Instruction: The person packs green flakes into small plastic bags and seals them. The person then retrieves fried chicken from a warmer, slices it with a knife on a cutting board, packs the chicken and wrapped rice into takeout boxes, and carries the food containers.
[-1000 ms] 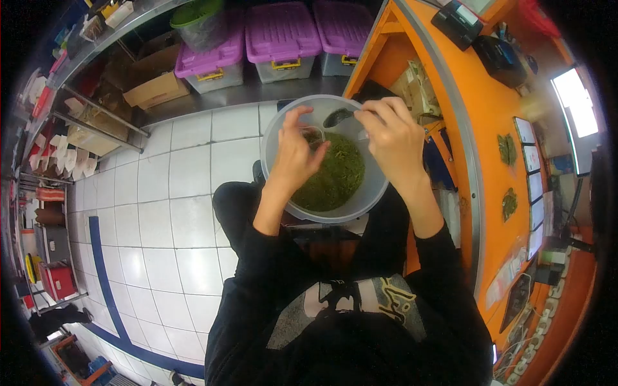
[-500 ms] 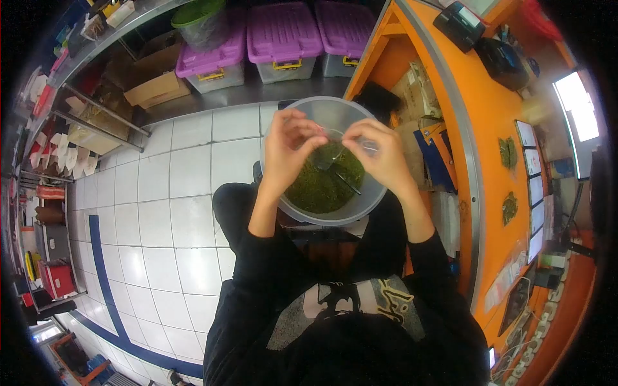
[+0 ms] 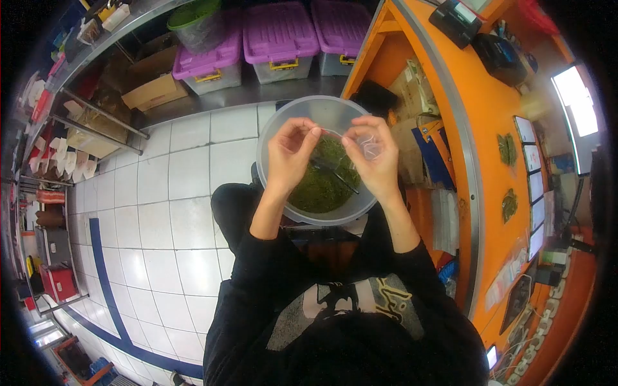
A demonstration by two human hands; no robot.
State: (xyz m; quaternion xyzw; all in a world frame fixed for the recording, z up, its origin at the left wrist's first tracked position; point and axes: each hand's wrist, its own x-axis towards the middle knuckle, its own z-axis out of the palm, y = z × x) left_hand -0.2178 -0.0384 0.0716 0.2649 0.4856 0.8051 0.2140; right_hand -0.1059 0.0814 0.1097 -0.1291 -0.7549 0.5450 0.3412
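The spoon (image 3: 338, 174) (earlier in the right hand (image 3: 375, 162)) lies in the tub (image 3: 324, 110).

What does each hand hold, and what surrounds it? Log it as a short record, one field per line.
Left hand: fingertips pinched at the edge of thin clear plastic
Right hand: thumb and fingers at the same plastic
Below hands: pale round tub, holding loose green material
In tub: dark utensil, not held, lying over the green
Person's right: orange counter, bearing two flat green pieces; details too small to tell
Beyond tub: purple-lidded boxes
Floor: white tiles
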